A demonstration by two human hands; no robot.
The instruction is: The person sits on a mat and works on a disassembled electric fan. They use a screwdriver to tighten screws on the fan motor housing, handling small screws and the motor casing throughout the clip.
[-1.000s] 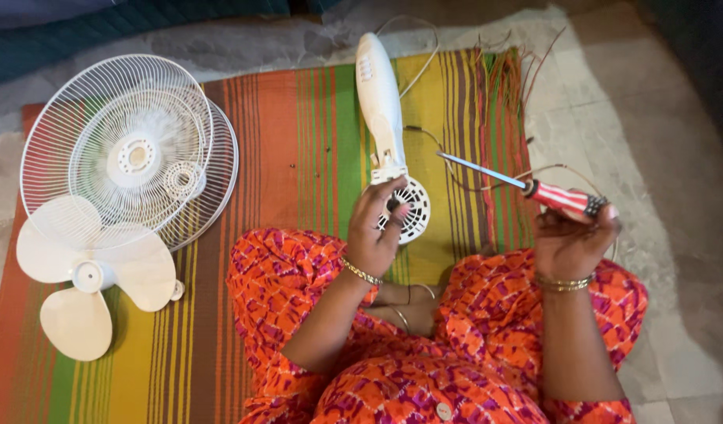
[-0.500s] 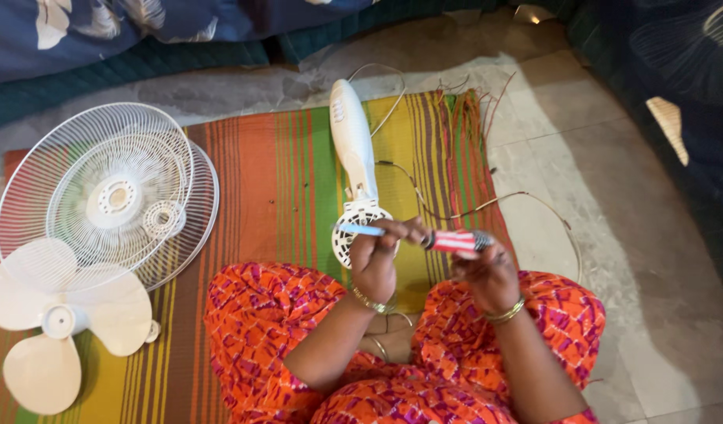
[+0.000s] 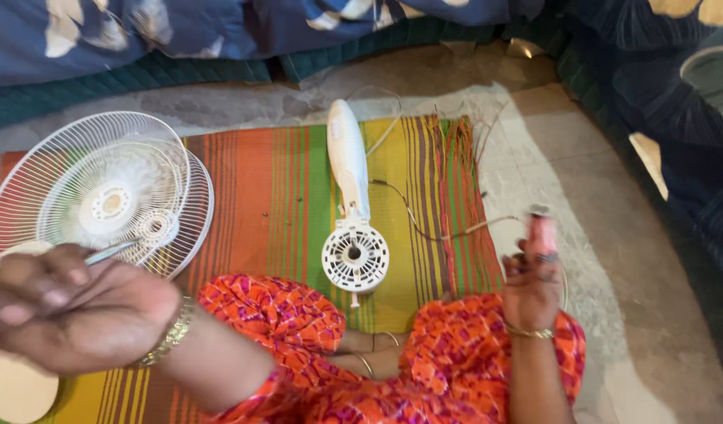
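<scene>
Screwdriver parts have come apart since a moment ago: half a second back both hands met over the fan motor housing (image 3: 355,255) with the tool between them, and now they are spread wide. The left hand (image 3: 78,314) has swung up close to the camera, well left of the housing, and its fingers are closed around a thin metal shaft (image 3: 110,252) that pokes out toward the fan grilles. The right hand (image 3: 532,283) is raised to the right of the housing, closed on the pink-and-white screwdriver handle (image 3: 541,230), which stands upright out of the fist. My reading is that the blade has been drawn out of its handle, so the tool is off the fan for now and no screw is being worked.

Nothing touches the housing; it lies on its back with its white stand (image 3: 347,161) pointing away from the person and its cord (image 3: 424,224) trailing to the right. Left of the housing two white wire grilles (image 3: 102,196) lie stacked, and nearer the person on that side a pale fan blade (image 3: 16,385) shows under the left hand.

Everything rests on a striped mat (image 3: 275,180) of orange, green and yellow, laid on a worn stone floor (image 3: 613,235). Beyond the housing, dark blue patterned bedding (image 3: 181,31) runs along the far edge.
</scene>
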